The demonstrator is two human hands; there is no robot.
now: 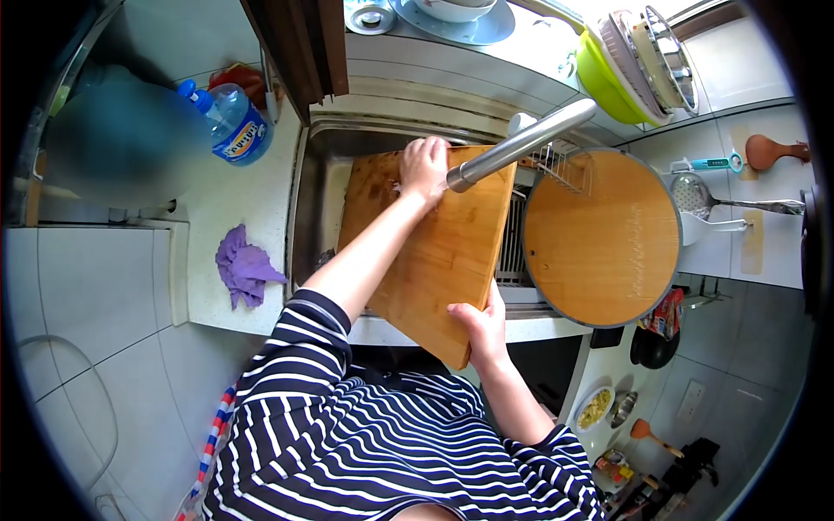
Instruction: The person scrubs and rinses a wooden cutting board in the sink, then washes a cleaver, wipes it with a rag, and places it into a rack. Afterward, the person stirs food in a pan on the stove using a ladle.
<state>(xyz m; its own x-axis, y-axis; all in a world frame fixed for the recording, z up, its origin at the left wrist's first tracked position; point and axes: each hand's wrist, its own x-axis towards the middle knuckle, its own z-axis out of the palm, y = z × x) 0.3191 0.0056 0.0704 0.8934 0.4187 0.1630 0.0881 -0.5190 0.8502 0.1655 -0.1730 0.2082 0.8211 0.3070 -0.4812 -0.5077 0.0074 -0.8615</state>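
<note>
A rectangular wooden cutting board (434,260) lies tilted across the metal sink (320,208), its lower corner near the striped shirt. My right hand (488,330) grips the board's lower right edge, thumb on top and fingers hidden beneath. Near the board's far end, my left hand (424,172) presses on its surface with curled fingers, beside the faucet spout; whether something small is under them is hidden. The metal faucet (530,143) reaches over the board from the upper right.
A round wooden board (602,237) stands right of the sink. On the left counter are a purple cloth (246,267) and a blue-labelled bottle (239,128). A green basin (608,78) leans at the window ledge. A plate of food (594,408) sits lower right.
</note>
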